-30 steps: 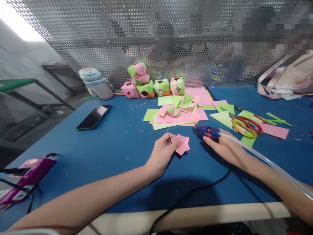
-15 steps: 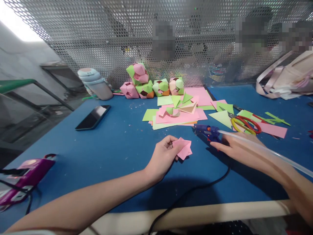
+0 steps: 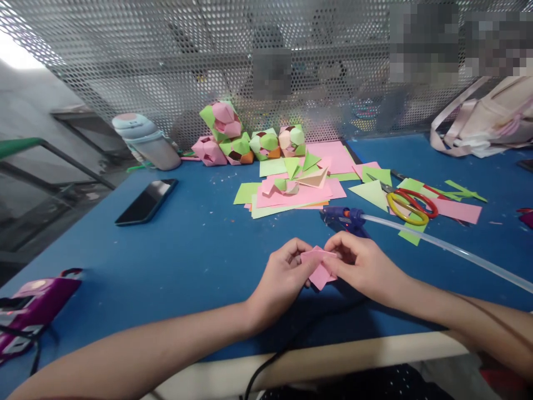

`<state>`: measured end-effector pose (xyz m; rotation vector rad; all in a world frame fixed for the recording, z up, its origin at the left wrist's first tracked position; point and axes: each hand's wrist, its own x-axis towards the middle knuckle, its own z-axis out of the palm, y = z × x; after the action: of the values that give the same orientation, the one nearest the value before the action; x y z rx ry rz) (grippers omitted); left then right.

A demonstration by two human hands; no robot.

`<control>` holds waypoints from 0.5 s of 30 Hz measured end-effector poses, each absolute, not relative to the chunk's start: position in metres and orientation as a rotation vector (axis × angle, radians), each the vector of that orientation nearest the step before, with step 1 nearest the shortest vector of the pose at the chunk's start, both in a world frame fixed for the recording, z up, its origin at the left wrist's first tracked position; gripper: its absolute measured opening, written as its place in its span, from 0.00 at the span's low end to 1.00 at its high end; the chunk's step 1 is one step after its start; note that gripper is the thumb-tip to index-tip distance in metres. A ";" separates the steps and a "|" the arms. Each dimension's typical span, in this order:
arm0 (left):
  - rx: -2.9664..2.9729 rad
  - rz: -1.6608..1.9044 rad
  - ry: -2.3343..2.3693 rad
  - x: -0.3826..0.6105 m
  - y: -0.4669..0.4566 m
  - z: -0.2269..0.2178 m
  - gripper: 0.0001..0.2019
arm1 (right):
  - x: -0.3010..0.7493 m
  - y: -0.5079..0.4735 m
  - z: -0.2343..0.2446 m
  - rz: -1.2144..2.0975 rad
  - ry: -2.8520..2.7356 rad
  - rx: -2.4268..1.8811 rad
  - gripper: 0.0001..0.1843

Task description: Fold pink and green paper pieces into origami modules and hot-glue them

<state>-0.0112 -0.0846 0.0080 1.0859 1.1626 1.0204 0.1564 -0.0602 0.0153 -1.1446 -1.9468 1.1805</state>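
Near the table's front edge I hold a small folded piece of pink paper (image 3: 320, 273) between both hands. My left hand (image 3: 287, 272) pinches its left side between thumb and fingers. On the right side, the thumb and fingertips of my right hand (image 3: 363, 266) close on the same paper. Just beyond my right hand lies a blue glue gun (image 3: 343, 218), a long clear glue stick (image 3: 441, 241) reaching out of its back to the right. The gun's handle is partly hidden behind my right hand.
Stacked paper sheets (image 3: 291, 194) lie ahead, with folded paper balls (image 3: 237, 147) behind them. Scissors (image 3: 412, 206) and paper scraps are at right. A phone (image 3: 146, 201), bottle (image 3: 145, 141) and purple power strip (image 3: 41, 308) stand left. A black cord (image 3: 266, 364) crosses the front edge.
My right hand has let go of the glue gun and come left to grip the pink paper. My left hand still holds that paper. The view has shifted slightly.
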 end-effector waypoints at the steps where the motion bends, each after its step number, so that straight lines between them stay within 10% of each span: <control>1: 1.087 1.020 1.151 -0.011 -0.085 0.007 0.11 | 0.156 -0.060 0.012 1.194 -1.926 -1.133 0.05; 15: 1.122 1.066 1.109 -0.015 -0.084 0.007 0.06 | 0.155 -0.061 0.007 1.187 -1.842 -1.125 0.04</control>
<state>-0.0151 -0.0836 0.0068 1.1219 1.1086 1.0658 0.1546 -0.0610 0.0071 -1.1255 -1.8415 1.1868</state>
